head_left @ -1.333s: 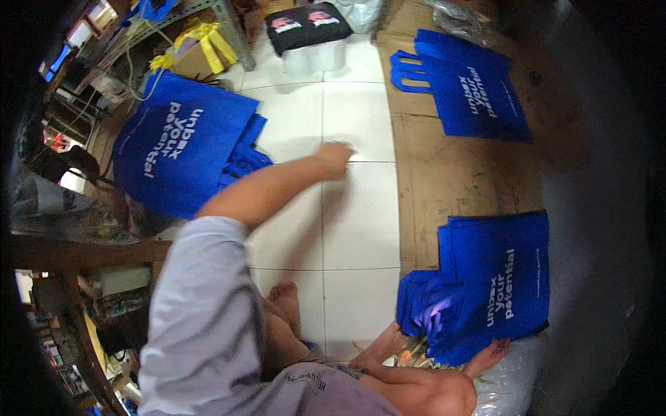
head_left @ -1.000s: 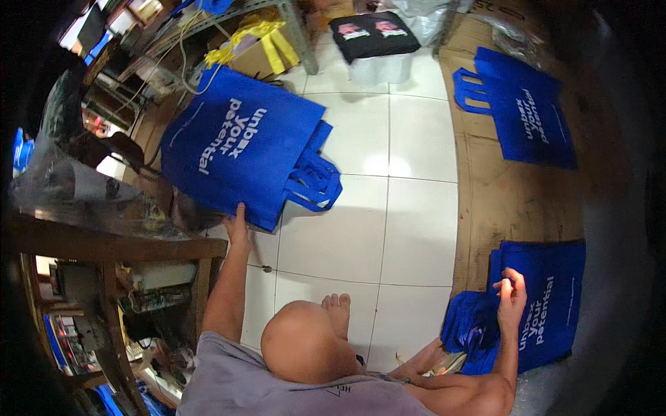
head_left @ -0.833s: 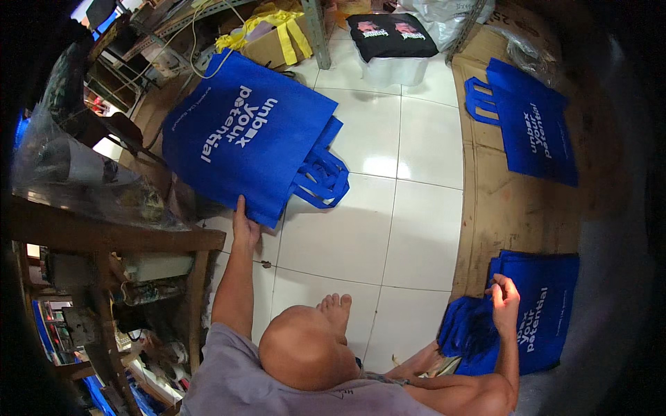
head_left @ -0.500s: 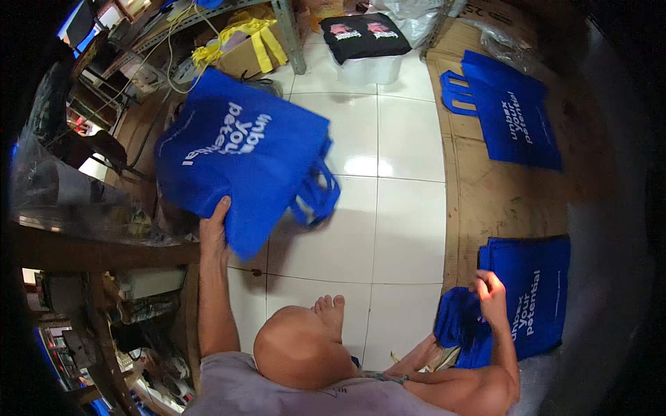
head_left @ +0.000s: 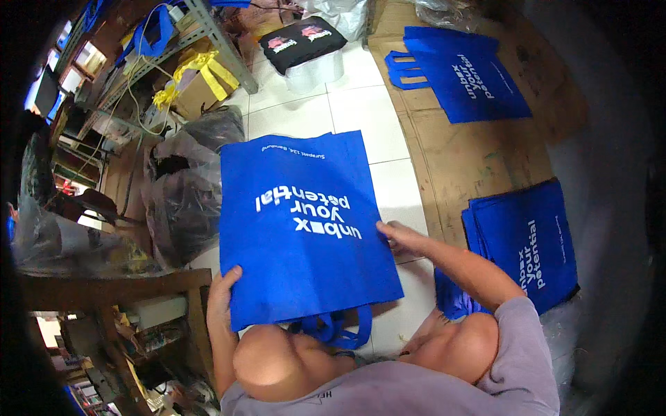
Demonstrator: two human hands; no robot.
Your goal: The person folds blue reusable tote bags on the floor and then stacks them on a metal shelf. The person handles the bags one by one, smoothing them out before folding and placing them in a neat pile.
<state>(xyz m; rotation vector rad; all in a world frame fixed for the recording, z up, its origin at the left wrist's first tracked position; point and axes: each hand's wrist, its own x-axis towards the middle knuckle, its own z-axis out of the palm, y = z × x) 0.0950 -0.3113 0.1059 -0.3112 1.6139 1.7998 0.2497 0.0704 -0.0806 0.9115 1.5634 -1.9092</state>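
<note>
A blue cloth tote bag (head_left: 305, 277) with white lettering is stretched flat over my knees, its print upside down to me. Its handles (head_left: 340, 331) hang below the edge closest to my body. My left hand (head_left: 223, 291) grips its left edge near the lower corner, thumb on top. At the right edge, my right hand (head_left: 397, 237) pinches the bag about halfway up. A second edge shows at the far side, and I cannot tell whether that is another layer or another bag.
A stack of blue tote bags (head_left: 517, 208) lies on cardboard (head_left: 409, 139) at the right, with more blue bags (head_left: 458, 83) farther off. Black folded cloth (head_left: 305, 47) rests on a white container. At left stand a metal shelf (head_left: 229, 52), plastic-wrapped bundles (head_left: 184, 201) and a wooden frame (head_left: 139, 281).
The tote bag has swung from the left to in front of me and lies flat. My right hand has left the stack at the right and taken the bag's right edge.
</note>
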